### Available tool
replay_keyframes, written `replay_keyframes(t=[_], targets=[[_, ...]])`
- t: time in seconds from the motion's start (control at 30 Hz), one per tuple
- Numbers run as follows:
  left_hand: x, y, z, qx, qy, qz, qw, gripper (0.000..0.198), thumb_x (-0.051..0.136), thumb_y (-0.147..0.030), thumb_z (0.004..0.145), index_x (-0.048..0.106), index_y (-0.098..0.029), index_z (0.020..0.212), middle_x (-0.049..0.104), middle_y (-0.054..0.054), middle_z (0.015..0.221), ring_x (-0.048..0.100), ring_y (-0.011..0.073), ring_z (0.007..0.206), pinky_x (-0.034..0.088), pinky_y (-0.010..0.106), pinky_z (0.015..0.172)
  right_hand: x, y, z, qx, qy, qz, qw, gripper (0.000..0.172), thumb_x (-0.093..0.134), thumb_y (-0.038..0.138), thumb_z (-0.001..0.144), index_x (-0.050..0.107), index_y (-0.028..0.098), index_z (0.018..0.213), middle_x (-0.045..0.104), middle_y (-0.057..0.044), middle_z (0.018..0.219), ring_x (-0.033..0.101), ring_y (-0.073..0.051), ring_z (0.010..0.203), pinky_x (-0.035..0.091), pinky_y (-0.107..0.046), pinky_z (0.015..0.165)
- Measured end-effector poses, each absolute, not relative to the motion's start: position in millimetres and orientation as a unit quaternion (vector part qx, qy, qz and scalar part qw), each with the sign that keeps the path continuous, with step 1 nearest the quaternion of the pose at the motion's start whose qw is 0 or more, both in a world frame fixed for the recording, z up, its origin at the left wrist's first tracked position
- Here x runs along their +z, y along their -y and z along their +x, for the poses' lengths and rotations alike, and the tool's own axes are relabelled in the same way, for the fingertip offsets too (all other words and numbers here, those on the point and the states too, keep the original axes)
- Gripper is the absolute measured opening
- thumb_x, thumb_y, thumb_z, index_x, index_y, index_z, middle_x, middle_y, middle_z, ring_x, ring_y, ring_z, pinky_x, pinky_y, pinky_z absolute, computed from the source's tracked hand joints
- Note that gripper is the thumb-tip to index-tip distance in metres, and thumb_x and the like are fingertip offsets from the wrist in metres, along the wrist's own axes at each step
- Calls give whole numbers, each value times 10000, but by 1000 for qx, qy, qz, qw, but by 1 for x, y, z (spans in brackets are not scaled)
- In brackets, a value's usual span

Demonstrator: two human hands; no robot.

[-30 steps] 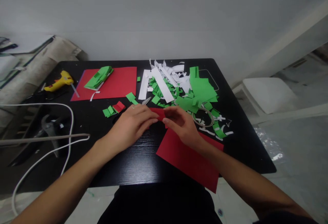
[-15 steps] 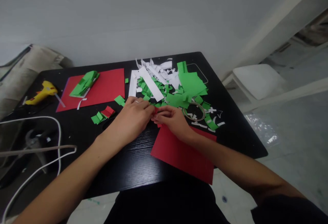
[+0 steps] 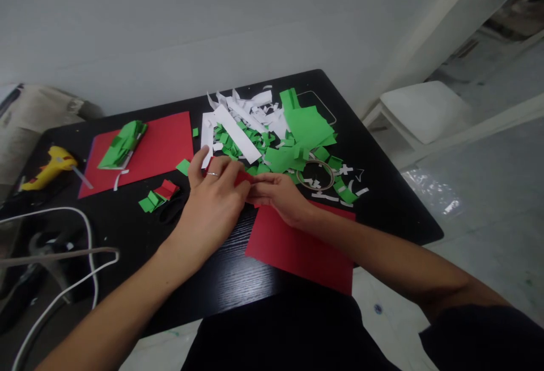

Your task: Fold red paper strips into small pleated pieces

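Both hands meet over the black table around a small piece of red paper (image 3: 243,178), mostly hidden by fingers. My left hand (image 3: 217,201), with a ring on one finger, curls over its left side. From the right, my right hand (image 3: 278,195) pinches its edge. Under my right wrist lies a larger red sheet (image 3: 297,243), reaching past the table's front edge. Small folded green and red papers (image 3: 159,195) rest left of my left hand. A ring-shaped roll (image 3: 315,175) lies beyond my right hand.
White paper strips (image 3: 238,133) and green paper scraps (image 3: 308,127) are heaped at the back. A folded green bundle (image 3: 124,145) sits on another red sheet (image 3: 170,143). At left are a yellow glue gun (image 3: 53,168), pliers (image 3: 51,258) and a white cable (image 3: 87,229).
My left hand has turned and lifted its fingers, so more of the red paper shows. My right hand's fingers have straightened. The view has shifted slightly.
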State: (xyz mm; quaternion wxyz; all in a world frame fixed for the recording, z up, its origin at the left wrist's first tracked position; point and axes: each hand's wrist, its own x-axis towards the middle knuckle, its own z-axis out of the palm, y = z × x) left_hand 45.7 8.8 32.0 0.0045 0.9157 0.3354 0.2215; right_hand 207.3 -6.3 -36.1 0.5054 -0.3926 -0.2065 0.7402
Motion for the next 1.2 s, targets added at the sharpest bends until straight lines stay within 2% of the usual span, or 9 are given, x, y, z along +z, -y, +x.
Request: replay_keyframes(t=[0.1, 0.27, 0.43, 0.5, 0.57, 0.7, 0.83, 1.0, 1.2], targets=[[32, -5, 46, 219, -339, 914, -39, 200, 614, -31, 909, 705, -204, 871, 652, 100, 1371, 501, 393, 1406, 160, 744, 1251, -35, 4, 210, 765, 180, -370, 495, 195, 876, 196, 646, 736, 158, 778, 775, -40, 770, 744, -174, 764, 625, -371, 882], [30, -7, 45, 224, -321, 919, -39, 191, 599, -44, 918, 668, -204, 839, 586, 80, 1510, 406, 414, 1503, 151, 742, 1257, -34, 1, 215, 791, 176, -332, 483, 237, 912, 268, 700, 725, 165, 801, 767, -31, 800, 739, -172, 795, 620, -378, 903], [43, -6, 41, 233, -271, 933, -36, 169, 654, -132, 925, 702, -258, 1027, 586, 52, 1517, 441, 384, 1487, 250, 661, 1272, -35, -1, 216, 789, 178, -335, 483, 274, 950, 240, 662, 729, 164, 805, 744, -3, 768, 706, -139, 710, 618, -327, 822], [51, -5, 34, 253, -271, 928, -45, 312, 690, -173, 918, 679, -277, 1211, 551, 85, 1543, 461, 399, 1468, 294, 660, 1253, -35, -1, 216, 790, 179, -326, 487, 258, 940, 232, 676, 739, 163, 823, 762, -16, 818, 722, -148, 758, 614, -327, 849], [53, -4, 25, 309, -291, 904, -40, 383, 711, -182, 907, 650, -302, 1265, 580, 83, 1495, 509, 384, 1424, 375, 625, 1217, -34, -1, 217, 798, 178, -321, 478, 245, 932, 234, 700, 747, 164, 845, 777, -36, 867, 736, -160, 821, 612, -327, 876], [29, -11, 11, 422, -417, 804, 28, 297, 688, -202, 941, 602, -264, 1218, 667, 106, 1278, 635, 315, 1235, 515, 546, 1089, -32, -2, 218, 816, 154, -326, 452, 208, 923, 204, 722, 752, 171, 836, 770, -27, 831, 711, -135, 776, 617, -281, 821], [0, -15, 9, 430, -427, 778, 165, 336, 655, -272, 970, 528, -228, 1279, 609, 141, 1353, 635, 281, 1239, 584, 467, 1001, -31, -2, 217, 827, 141, -317, 443, 180, 895, 128, 729, 742, 159, 819, 771, -28, 850, 722, -128, 779, 616, -277, 860], [0, -9, 13, 380, -371, 845, 69, 241, 671, -223, 952, 620, -216, 1187, 598, 135, 1383, 590, 297, 1312, 517, 514, 1095, -29, 0, 219, 838, 149, -294, 434, 209, 894, 88, 706, 734, 171, 812, 778, 5, 817, 758, -134, 796, 630, -260, 855], [-5, -9, 10, 377, -308, 871, 68, 299, 730, -210, 938, 630, -222, 1219, 684, 118, 1336, 665, 282, 1248, 561, 460, 1057, -29, 1, 222, 853, 154, -278, 414, 229, 897, 89, 708, 747, 141, 873, 789, -12, 812, 762, -116, 766, 625, -199, 764]])
